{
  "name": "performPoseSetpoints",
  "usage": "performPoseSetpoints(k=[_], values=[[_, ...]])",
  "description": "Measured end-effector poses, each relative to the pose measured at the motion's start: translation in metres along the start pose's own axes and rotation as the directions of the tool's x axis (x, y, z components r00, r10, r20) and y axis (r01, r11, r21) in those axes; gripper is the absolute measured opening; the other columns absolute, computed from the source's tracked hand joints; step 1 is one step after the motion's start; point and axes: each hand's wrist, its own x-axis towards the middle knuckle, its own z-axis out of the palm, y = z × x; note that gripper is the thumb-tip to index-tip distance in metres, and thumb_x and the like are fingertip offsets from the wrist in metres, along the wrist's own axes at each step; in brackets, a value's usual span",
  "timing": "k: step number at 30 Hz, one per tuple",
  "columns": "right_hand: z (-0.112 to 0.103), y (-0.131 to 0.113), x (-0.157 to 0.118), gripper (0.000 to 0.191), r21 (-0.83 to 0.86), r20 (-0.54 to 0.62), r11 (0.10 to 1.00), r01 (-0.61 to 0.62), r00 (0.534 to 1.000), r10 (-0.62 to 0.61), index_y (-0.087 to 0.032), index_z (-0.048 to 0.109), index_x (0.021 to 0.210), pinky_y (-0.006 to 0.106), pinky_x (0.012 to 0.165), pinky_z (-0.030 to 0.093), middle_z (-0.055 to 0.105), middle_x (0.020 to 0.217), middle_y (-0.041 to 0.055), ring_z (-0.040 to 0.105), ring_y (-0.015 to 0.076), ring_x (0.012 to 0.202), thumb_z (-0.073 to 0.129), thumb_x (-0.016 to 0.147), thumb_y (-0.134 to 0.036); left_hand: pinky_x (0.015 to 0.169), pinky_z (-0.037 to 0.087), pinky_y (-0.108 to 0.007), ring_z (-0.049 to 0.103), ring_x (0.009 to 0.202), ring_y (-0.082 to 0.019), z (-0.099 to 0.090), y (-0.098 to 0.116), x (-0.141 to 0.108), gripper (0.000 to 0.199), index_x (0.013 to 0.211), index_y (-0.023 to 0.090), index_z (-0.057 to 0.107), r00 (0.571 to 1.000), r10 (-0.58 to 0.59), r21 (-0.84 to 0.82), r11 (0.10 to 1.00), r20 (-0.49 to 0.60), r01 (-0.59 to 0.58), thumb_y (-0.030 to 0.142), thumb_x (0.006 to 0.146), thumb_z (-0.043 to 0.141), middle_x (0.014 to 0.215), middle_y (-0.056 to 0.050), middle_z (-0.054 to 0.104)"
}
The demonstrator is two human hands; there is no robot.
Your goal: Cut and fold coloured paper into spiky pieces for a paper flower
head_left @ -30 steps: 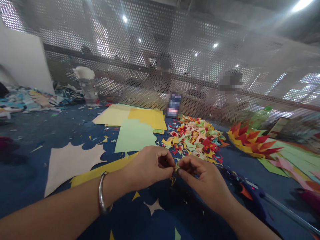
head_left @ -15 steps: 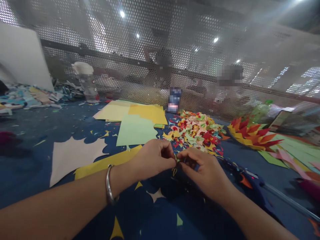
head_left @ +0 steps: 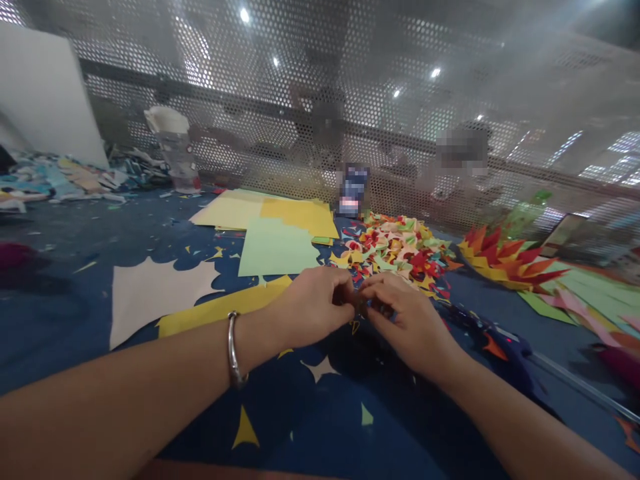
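Yellow thin loop (head_left: pixel 355 327) under hands (head_left: pixel 313 308) (head_left: pixel 413 323) pinching small blurred piece (head_left: pixel 359 305) — scalloped paper (head_left: pixel 153 297) left.

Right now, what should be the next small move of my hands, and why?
Perhaps tilt the right hand slightly outward to see better: it nearly meets the left hand, and what lies between them, above a thin yellow loop, is unclear.

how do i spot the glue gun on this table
On the blue table, look just right of the right hand. The glue gun lies there, dark blue; its glowing red light and long clear stick set it apart from nearby paper.
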Motion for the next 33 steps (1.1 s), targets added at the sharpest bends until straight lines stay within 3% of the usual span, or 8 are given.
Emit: performPoseSetpoints(k=[4, 9, 18, 33], values=[[0.0010, 0.0016, 0.0000, 0.017, -0.007, -0.017, 1.000, 0.011, 1.000, -0.011, -0.019, 0.060, 0.082, 0.030, 0.075, 0.043, 0.057, 0.091, 0.0048, 0.054, 0.0180, 0.087, 0.051, 0.079, -0.004, 0.050, 0.030, -0.024, 0.048, 0.056, -0.010, -0.0017, 0.0006, -0.0001, 0.001, 0.066, 0.019, 0.055, 0.997, 0.035, 0.082, 0.996, -0.070, -0.029, 0.020, 0.067, 0.054, 0.060, 0.004, 0.056], [-0.0001, 0.0017, -0.0023, 0.015, -0.005, -0.082, 1.000, 0.003, 0.997, -0.004, -0.018, 0.060, 0.086, 0.029, 0.075, 0.043, 0.057, 0.093, 0.0053, 0.054, 0.0183, 0.090, 0.053, 0.079, -0.007, 0.050, 0.032, -0.023, 0.050, 0.056, -0.010, -0.0007, -0.0013, 0.0024, 0.002, 0.067, 0.020, 0.056, 0.990, 0.047, 0.064, 0.997, -0.131, -0.038, 0.021, 0.068, 0.057, 0.061, 0.005, 0.058], [0.0017, 0.0024, -0.0011, 0.015, -0.054, -0.116, 0.998, 0.021, 0.993, -0.027, -0.018, 0.060, 0.086, 0.028, 0.075, 0.043, 0.057, 0.095, 0.0054, 0.054, 0.0179, 0.090, 0.054, 0.079, -0.006, 0.051, 0.036, -0.022, 0.052, 0.056, -0.010, 0.0054, -0.0044, 0.0031, 0.002, 0.068, 0.020, 0.057, 0.987, 0.034, -0.002, 0.999, -0.155, -0.035, 0.018, 0.067, 0.057, 0.061, 0.004, 0.060], [0.0034, 0.0055, 0.0010, 0.016, -0.136, -0.163, 0.989, 0.050, 0.984, -0.072, -0.017, 0.061, 0.087, 0.028, 0.075, 0.045, 0.060, 0.095, 0.0068, 0.056, 0.0180, 0.089, 0.053, 0.080, -0.005, 0.054, 0.037, -0.024, 0.051, 0.059, -0.010, 0.0076, -0.0035, 0.0062, 0.003, 0.067, 0.019, 0.058, 0.974, 0.080, 0.042, 0.996, -0.210, -0.073, 0.020, 0.070, 0.058, 0.064, 0.003, 0.059]])
